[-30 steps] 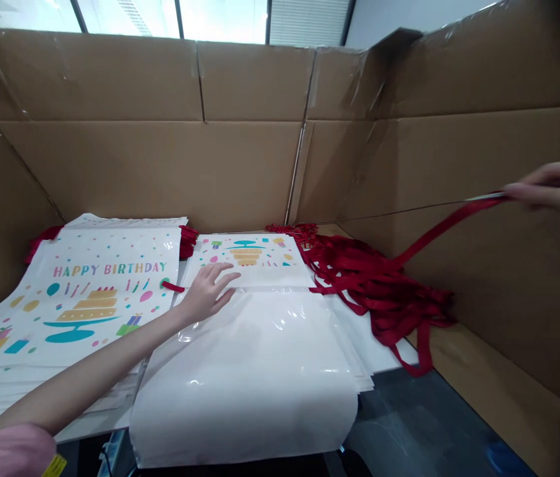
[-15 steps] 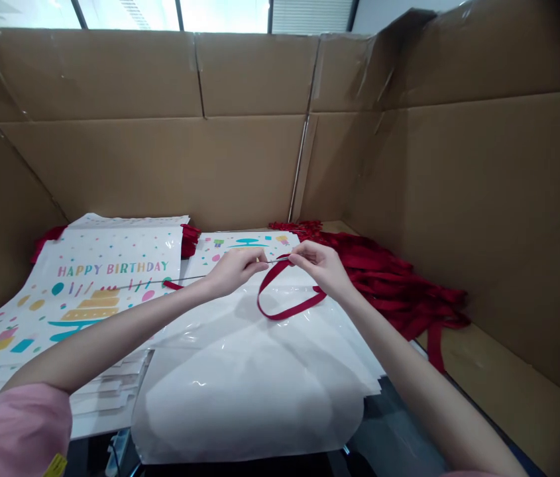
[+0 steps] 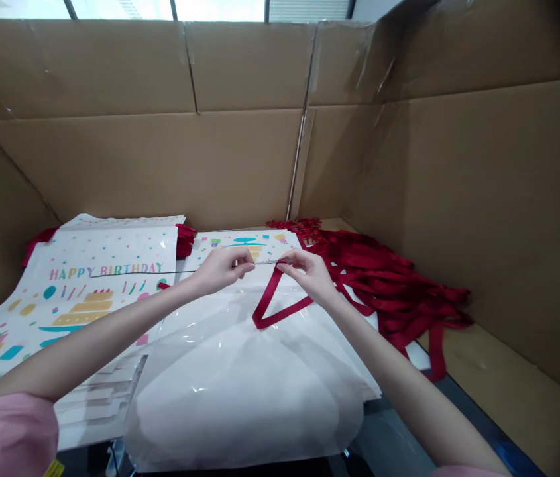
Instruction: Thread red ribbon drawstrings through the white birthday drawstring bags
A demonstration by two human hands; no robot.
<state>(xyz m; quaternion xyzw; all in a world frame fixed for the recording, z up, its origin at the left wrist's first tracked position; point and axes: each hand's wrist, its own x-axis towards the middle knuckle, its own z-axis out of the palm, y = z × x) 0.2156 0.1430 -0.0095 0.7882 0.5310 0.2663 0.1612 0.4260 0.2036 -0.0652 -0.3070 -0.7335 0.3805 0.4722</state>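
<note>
My left hand is closed around a thin dark rod, which sticks out leftward past my wrist and rightward to my other hand. At the rod's right end, my right hand pinches a red ribbon. The ribbon hangs from those fingertips in a bent loop and runs back under the hand. Beneath both hands lies a glossy white sheet, its near edge drooping over the table front. Whether the ribbon is threaded on the rod is too small to tell.
To the left lies a stack of printed "Happy Birthday" sheets with red ribbon at their sides. A heap of red ribbons covers the right rear. Tall cardboard walls enclose the back and sides.
Both hands have shifted slightly left, along with the camera view. The ribbon loop has gone from round to a sharp-cornered bend, and more ribbon shows right of my right hand.
</note>
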